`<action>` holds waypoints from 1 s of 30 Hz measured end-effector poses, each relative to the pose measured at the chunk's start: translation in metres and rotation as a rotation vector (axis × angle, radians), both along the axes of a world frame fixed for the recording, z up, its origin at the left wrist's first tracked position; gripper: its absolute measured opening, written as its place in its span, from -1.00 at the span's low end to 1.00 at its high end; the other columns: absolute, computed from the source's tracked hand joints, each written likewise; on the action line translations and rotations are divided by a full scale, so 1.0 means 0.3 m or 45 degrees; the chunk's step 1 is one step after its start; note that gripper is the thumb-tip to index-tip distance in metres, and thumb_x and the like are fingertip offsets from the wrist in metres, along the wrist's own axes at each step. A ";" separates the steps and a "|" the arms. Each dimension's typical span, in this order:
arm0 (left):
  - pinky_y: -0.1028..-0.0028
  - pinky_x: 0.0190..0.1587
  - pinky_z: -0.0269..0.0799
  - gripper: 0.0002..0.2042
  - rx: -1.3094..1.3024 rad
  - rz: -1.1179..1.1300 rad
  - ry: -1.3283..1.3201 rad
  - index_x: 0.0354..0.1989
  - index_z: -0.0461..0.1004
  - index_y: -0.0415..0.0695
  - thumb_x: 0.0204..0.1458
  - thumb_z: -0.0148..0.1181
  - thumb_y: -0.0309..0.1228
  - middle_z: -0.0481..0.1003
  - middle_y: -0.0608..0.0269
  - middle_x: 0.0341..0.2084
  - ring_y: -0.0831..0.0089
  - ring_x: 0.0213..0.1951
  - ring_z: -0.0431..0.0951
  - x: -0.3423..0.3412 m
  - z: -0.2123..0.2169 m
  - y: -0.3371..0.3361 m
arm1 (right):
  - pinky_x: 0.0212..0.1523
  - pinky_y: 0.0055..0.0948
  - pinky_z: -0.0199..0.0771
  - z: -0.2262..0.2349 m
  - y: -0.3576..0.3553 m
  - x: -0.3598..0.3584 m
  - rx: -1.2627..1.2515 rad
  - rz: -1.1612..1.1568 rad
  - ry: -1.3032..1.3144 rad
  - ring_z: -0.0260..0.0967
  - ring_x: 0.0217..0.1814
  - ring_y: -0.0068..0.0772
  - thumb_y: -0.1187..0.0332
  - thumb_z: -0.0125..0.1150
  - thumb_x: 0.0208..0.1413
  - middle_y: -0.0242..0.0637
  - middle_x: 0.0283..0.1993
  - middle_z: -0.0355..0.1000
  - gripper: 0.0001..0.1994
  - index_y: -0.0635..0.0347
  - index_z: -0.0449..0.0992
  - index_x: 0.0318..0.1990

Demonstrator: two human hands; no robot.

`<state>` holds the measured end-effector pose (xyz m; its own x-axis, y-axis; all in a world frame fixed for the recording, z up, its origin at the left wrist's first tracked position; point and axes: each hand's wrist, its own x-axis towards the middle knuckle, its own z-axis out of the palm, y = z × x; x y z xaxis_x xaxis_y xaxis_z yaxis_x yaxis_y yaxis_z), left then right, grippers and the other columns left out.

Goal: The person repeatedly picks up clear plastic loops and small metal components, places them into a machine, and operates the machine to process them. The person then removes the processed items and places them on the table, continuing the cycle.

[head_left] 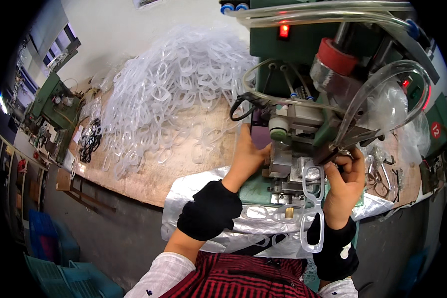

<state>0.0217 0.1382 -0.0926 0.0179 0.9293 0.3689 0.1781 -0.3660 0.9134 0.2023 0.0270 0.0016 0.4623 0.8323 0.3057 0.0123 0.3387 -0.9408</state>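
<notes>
My right hand is closed, thumb and curled fingers gripping the side of a clear plastic eyeglass frame. The frame hangs lengthwise, its upper rim against the metal fixture of a green bench machine. My left hand is at the machine's left side, thumb and forefinger spread around a purple panel; its other fingertips are hidden. Under the fixture, another clear eyeglass frame lies on silvery sheeting, near a small brass-coloured piece.
A large heap of clear eyeglass frames covers the back of the wooden table. Dark frames lie at its left end, beside another green machine. Clear hoses loop above my right hand. Teal baskets stand lower left.
</notes>
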 end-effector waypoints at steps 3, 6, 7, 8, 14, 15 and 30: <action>0.31 -0.12 0.47 -0.52 -0.039 -0.018 0.075 -0.05 0.26 -0.27 -0.04 0.43 -0.45 0.50 0.03 -0.25 0.27 -0.19 0.56 -0.003 0.028 0.003 | 0.04 -0.60 0.32 0.020 0.006 -0.004 -0.005 0.059 0.064 0.38 -0.12 -0.60 0.67 0.26 0.03 -0.42 -0.24 0.43 -0.43 0.39 0.24 0.23; 0.31 -0.12 0.47 -0.53 -0.140 -0.058 -0.029 -0.05 0.26 -0.28 -0.04 0.42 -0.45 0.49 0.00 -0.25 0.22 -0.19 0.56 -0.001 0.056 -0.001 | 0.03 -0.59 0.33 0.049 0.003 -0.018 -0.007 0.181 0.283 0.40 -0.13 -0.59 0.70 0.24 0.02 -0.42 -0.29 0.44 -0.44 0.38 0.25 0.22; 0.31 -0.11 0.47 -0.53 -0.060 -0.033 0.025 -0.05 0.25 -0.28 -0.04 0.41 -0.45 0.49 -0.01 -0.25 0.20 -0.18 0.56 -0.002 0.050 0.003 | 0.02 -0.58 0.34 0.076 -0.002 -0.038 0.019 0.197 0.341 0.41 -0.14 -0.57 0.72 0.22 0.00 -0.40 -0.29 0.46 -0.45 0.37 0.27 0.20; 0.30 -0.11 0.47 -0.53 0.019 -0.007 0.078 -0.05 0.25 -0.28 -0.03 0.41 -0.45 0.49 -0.02 -0.24 0.18 -0.18 0.56 -0.005 0.035 0.011 | 0.01 -0.57 0.34 0.085 0.001 -0.050 0.034 0.178 0.375 0.42 -0.15 -0.57 0.72 0.22 0.00 -0.39 -0.29 0.47 -0.46 0.37 0.28 0.19; 0.28 -0.07 0.46 -0.53 0.016 -0.003 0.131 -0.03 0.24 -0.28 -0.02 0.38 -0.45 0.48 -0.09 -0.20 0.10 -0.14 0.55 -0.013 0.010 0.014 | 0.10 -0.49 0.34 0.166 -0.071 -0.095 -0.112 0.092 0.541 0.41 0.01 -0.40 0.65 0.24 -0.02 -0.20 -0.02 0.48 -0.40 0.45 0.26 0.25; 0.28 -0.07 0.46 -0.53 0.040 -0.003 0.117 -0.03 0.24 -0.29 -0.02 0.38 -0.45 0.48 -0.10 -0.21 0.08 -0.14 0.55 -0.013 0.002 0.013 | 0.25 -0.36 0.27 0.178 -0.109 -0.104 -0.144 0.128 0.485 0.36 0.20 -0.24 0.61 0.25 -0.04 -0.05 0.19 0.38 -0.31 0.49 0.20 0.32; 0.28 -0.03 0.43 -0.43 -0.011 0.046 0.059 0.00 0.22 -0.31 -0.10 0.46 -0.45 0.42 -0.10 -0.18 0.08 -0.12 0.49 -0.010 -0.010 0.010 | -0.04 -0.13 0.34 -0.207 -0.179 0.299 -0.380 -0.523 -1.491 0.33 -0.12 0.00 0.46 0.39 -0.06 -0.12 -0.25 0.45 -0.73 0.31 0.54 -0.17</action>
